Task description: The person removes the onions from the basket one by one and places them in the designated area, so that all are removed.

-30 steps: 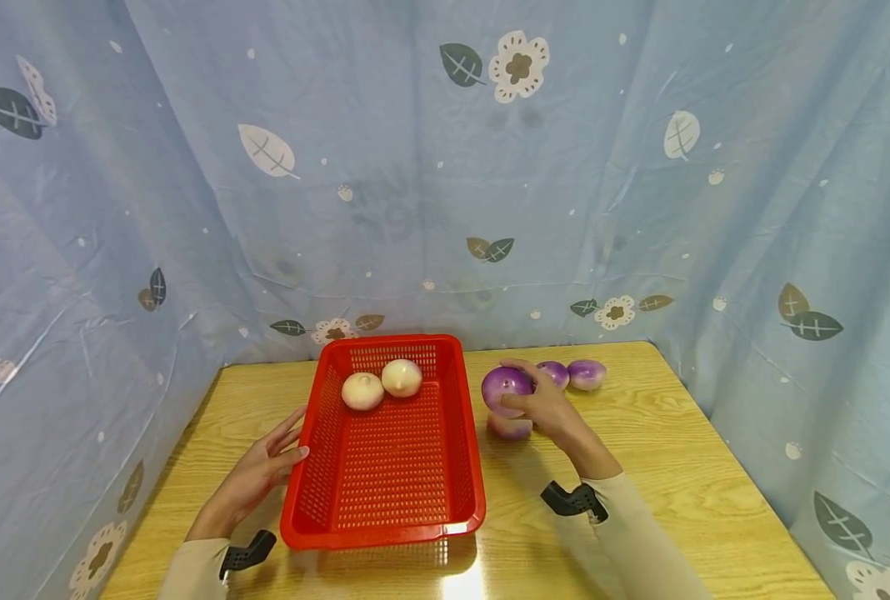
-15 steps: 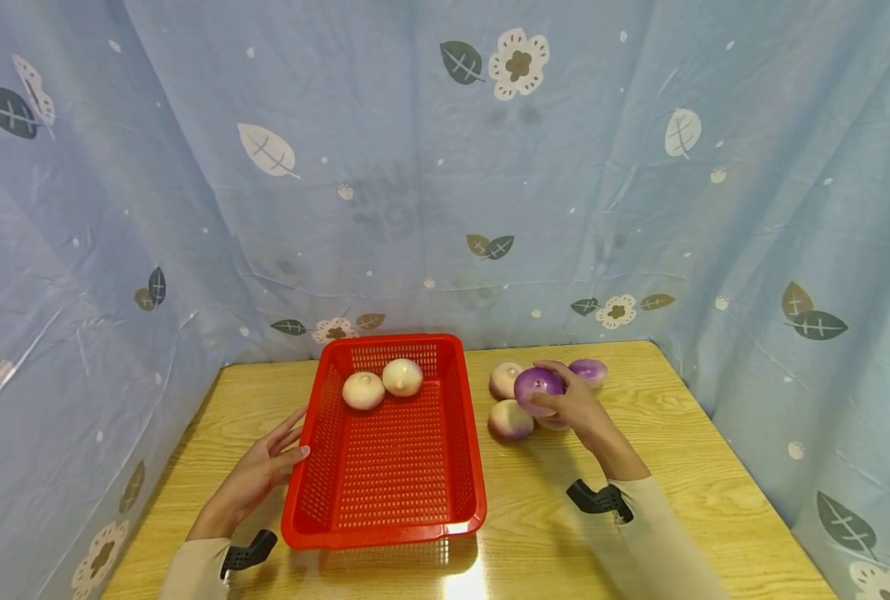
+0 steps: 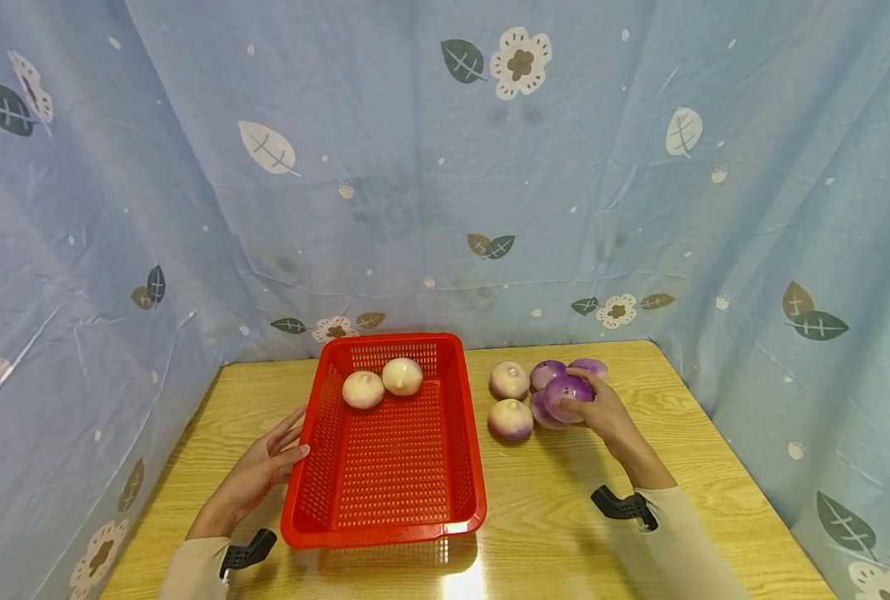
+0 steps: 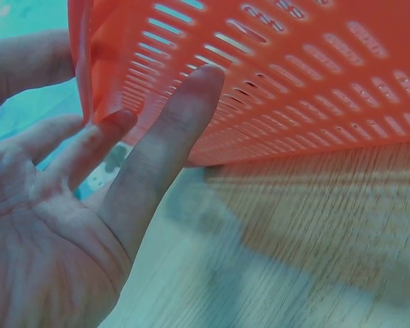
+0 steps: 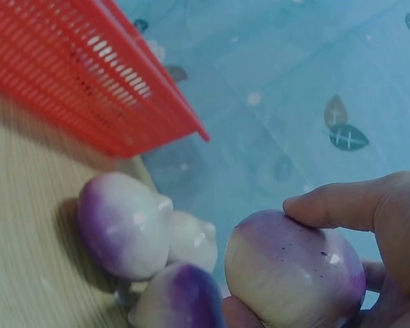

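Note:
My right hand (image 3: pixel 606 410) grips a purple-and-white turnip (image 3: pixel 567 398) with thumb and fingers, over the right-hand group of turnips. The right wrist view shows this turnip (image 5: pixel 294 266) held above the others. Beside it are two pale-topped turnips, a nearer one (image 3: pixel 510 420) and a farther one (image 3: pixel 508 380). Several purple ones, including a purple turnip (image 3: pixel 547 374), lie partly behind my hand. My left hand (image 3: pixel 253 471) touches the left side of the red basket (image 3: pixel 474 467) with fairly straight fingers. In the left wrist view the thumb (image 4: pixel 184 116) lies against its slotted wall.
Inside the basket, toward its far end, sit two whitish turnips, one on the left (image 3: pixel 363 390) and one on the right (image 3: pixel 402 377). A wooden table (image 3: pixel 685 475) carries everything. A blue patterned curtain (image 3: pixel 415 208) surrounds the back and sides.
My right hand has moved right with the held turnip, away from the basket, uncovering the two pale-topped turnips and some purple ones. The left hand and basket stay put.

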`<state>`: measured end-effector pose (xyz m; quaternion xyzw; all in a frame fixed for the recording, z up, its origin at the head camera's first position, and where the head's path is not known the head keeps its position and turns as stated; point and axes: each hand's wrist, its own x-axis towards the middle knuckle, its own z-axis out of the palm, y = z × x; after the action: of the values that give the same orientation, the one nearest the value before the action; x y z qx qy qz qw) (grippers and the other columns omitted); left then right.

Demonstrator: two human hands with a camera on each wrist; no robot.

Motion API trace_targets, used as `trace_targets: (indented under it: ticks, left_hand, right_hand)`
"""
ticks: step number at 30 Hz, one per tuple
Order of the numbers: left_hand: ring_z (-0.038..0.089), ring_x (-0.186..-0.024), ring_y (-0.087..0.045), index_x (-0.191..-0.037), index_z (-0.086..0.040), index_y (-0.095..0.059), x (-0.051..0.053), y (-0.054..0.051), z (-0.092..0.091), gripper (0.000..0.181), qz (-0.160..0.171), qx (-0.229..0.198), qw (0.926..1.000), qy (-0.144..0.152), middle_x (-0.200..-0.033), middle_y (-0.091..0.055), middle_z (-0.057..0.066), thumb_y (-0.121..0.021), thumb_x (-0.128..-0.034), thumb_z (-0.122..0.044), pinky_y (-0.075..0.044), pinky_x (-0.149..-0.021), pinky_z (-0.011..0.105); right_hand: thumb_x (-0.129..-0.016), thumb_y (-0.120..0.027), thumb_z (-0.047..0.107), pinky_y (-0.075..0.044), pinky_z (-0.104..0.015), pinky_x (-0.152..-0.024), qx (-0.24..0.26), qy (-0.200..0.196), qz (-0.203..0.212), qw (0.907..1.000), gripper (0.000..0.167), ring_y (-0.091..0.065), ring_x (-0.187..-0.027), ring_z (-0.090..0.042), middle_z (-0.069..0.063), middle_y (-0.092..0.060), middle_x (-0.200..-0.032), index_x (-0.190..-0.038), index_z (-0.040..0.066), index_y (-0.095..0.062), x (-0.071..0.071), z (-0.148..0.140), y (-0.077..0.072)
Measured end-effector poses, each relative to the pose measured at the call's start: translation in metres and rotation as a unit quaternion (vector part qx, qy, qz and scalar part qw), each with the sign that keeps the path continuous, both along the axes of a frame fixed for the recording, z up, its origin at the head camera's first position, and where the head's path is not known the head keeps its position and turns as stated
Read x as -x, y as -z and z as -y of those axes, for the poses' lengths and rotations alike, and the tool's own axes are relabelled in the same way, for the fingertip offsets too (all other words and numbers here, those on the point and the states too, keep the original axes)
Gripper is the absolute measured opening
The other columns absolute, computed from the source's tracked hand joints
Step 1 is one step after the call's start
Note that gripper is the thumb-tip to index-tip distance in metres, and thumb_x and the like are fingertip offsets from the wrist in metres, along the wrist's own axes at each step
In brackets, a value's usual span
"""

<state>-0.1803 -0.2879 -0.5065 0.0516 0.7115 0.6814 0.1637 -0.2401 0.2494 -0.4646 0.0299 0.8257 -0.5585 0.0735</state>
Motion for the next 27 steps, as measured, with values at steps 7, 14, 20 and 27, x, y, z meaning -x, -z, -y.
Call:
trace_targets:
  ticks: [7, 14, 20, 27]
  left_hand:
    - [0.019, -0.112, -0.066, -0.159, -0.028, -0.012, 0.001, -0.001, 0.0, 0.074, 0.009, -0.001, 0.9999, -0.008, -0.161, -0.019, 0.023, -0.055, -0.1003, -0.016, -0.058, -0.087, 0.044]
    - [0.02, -0.112, -0.066, -0.16, -0.027, -0.011, 0.001, 0.0, 0.001, 0.074, 0.006, 0.0, 1.0, -0.007, -0.16, -0.02, 0.024, -0.055, -0.1003, -0.017, -0.058, -0.087, 0.045]
    - [0.019, -0.111, -0.067, -0.16, -0.025, -0.009, 0.001, 0.0, 0.0, 0.074, 0.003, -0.006, 1.0, 0.001, -0.16, -0.017, 0.025, -0.054, -0.1008, -0.015, -0.058, -0.086, 0.042]
    - [0.018, -0.111, -0.067, -0.16, -0.022, -0.007, 0.001, 0.0, 0.002, 0.074, -0.009, -0.008, 0.9999, 0.012, -0.16, -0.014, 0.029, -0.052, -0.1017, -0.014, -0.058, -0.086, 0.04]
  right_hand:
    - [-0.091, -0.067, 0.017, -0.054, -0.034, -0.088, -0.006, 0.01, -0.003, 0.9999, 0.068, -0.04, -0.132, -0.043, -0.028, -0.029, -0.152, -0.149, 0.007, -0.035, -0.003, -0.012, 0.007]
    - [-0.092, -0.064, 0.015, -0.053, -0.024, -0.08, 0.017, 0.028, -0.003, 0.9995, 0.068, -0.04, -0.13, -0.04, -0.028, -0.03, -0.151, -0.151, 0.006, -0.032, -0.006, -0.019, 0.014]
    - [-0.093, -0.061, 0.012, -0.053, -0.021, -0.076, 0.046, 0.061, 0.002, 0.9971, 0.069, -0.04, -0.13, -0.039, -0.028, -0.028, -0.153, -0.153, 0.004, -0.027, -0.007, -0.025, 0.021]
    - [-0.096, -0.057, 0.008, -0.055, -0.021, -0.076, 0.086, 0.097, 0.009, 0.9915, 0.071, -0.039, -0.131, -0.038, -0.027, -0.023, -0.156, -0.156, 0.004, -0.019, -0.001, -0.028, 0.032]
